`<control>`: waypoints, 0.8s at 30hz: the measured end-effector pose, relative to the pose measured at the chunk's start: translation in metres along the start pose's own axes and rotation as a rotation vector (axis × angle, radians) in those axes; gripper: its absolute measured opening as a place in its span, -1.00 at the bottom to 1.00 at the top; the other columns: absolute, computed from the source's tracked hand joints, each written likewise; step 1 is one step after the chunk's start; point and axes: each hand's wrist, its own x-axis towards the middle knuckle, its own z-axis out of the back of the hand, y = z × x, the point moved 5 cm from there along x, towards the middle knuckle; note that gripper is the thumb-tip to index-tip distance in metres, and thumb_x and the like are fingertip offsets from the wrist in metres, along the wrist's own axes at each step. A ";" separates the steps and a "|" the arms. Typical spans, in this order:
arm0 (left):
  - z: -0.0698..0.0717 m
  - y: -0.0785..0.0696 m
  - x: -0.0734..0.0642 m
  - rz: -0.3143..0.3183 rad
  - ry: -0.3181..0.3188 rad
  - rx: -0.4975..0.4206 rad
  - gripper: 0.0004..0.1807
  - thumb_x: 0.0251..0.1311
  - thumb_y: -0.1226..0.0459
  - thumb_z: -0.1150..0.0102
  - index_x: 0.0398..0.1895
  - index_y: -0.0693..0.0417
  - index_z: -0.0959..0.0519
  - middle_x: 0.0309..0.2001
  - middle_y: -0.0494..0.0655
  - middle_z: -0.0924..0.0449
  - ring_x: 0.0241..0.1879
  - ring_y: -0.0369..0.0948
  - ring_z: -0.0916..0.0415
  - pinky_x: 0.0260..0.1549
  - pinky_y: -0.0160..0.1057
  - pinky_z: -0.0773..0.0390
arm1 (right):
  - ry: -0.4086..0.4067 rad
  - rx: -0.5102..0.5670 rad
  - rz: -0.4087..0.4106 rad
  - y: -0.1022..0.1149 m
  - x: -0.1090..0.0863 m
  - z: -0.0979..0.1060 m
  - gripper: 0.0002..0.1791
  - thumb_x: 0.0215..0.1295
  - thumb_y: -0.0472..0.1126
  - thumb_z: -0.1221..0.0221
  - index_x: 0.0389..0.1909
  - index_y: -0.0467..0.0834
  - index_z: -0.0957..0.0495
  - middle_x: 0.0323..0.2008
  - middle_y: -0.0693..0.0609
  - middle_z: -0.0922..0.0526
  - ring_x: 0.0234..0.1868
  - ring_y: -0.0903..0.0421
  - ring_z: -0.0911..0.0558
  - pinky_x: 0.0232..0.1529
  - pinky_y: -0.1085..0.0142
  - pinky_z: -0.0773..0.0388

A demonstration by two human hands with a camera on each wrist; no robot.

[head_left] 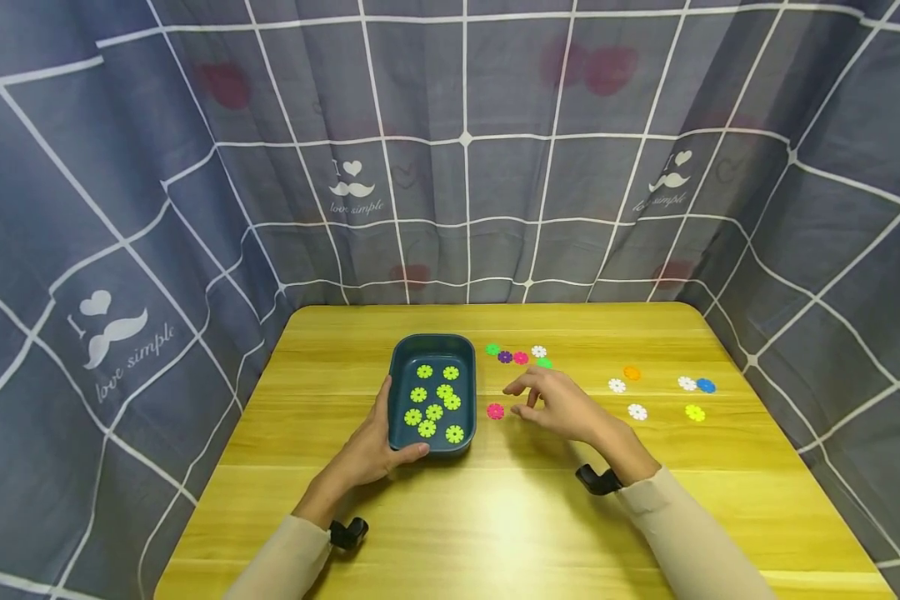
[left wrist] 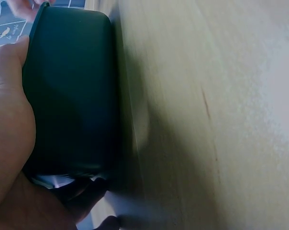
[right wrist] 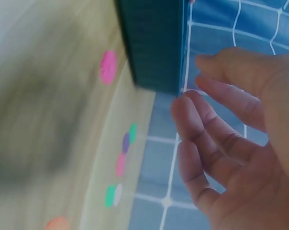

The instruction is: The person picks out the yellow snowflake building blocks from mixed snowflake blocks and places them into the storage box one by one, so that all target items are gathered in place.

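My left hand (head_left: 371, 446) grips a dark teal rectangular tray (head_left: 437, 355) at its left side and near corner, the thumb along the near rim. Several yellow-green flower-shaped discs (head_left: 445, 390) lie spread over the tray floor. In the left wrist view the tray's wall (left wrist: 72, 91) fills the space beyond the thumb. My right hand (head_left: 558, 406) hovers over the table to the right of the tray, fingers loosely bent and holding nothing. A pink flower disc (head_left: 495, 412) lies just left of its fingertips; the right wrist view shows this pink disc (right wrist: 108, 67) beside the tray.
Behind the right hand lie a green disc (head_left: 492, 349), a purple disc (head_left: 505, 357), another pink one and a white disc (head_left: 538, 352). Farther right are an orange disc (head_left: 631, 373), a blue disc (head_left: 706, 386) and several others. A grey-blue checked curtain (head_left: 510, 183) surrounds the wooden table (head_left: 495, 533).
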 end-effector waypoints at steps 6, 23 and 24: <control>-0.003 0.003 0.003 0.001 0.006 -0.014 0.60 0.38 -0.08 -0.71 0.97 -0.01 0.47 0.96 0.27 0.18 0.84 0.34 -0.16 0.80 0.50 -0.17 | -0.097 0.008 -0.052 -0.025 -0.033 0.013 -0.74 0.53 -0.25 -0.54 0.17 -0.09 -0.87 0.06 -0.01 -0.89 -0.20 0.25 -0.72 -0.07 0.07 -0.80; 0.002 0.000 0.001 0.000 0.006 -0.021 0.61 0.38 -0.07 -0.71 0.97 -0.06 0.50 0.96 0.25 0.19 0.85 0.35 -0.14 0.79 0.51 -0.17 | -0.226 -0.038 -0.353 -0.119 -0.125 0.062 -0.51 0.60 -0.11 -0.52 0.42 -0.18 -0.77 0.24 -0.29 -0.76 -0.08 0.04 -0.77 -0.16 0.31 -0.70; 0.002 -0.001 0.001 -0.001 0.008 -0.026 0.61 0.38 -0.07 -0.71 0.97 -0.06 0.50 0.96 0.25 0.19 0.85 0.34 -0.14 0.79 0.51 -0.17 | -0.224 -0.038 -0.372 -0.124 -0.130 0.065 -0.49 0.61 -0.09 -0.52 0.45 -0.19 -0.75 0.27 -0.31 -0.74 -0.05 0.01 -0.77 -0.16 0.31 -0.69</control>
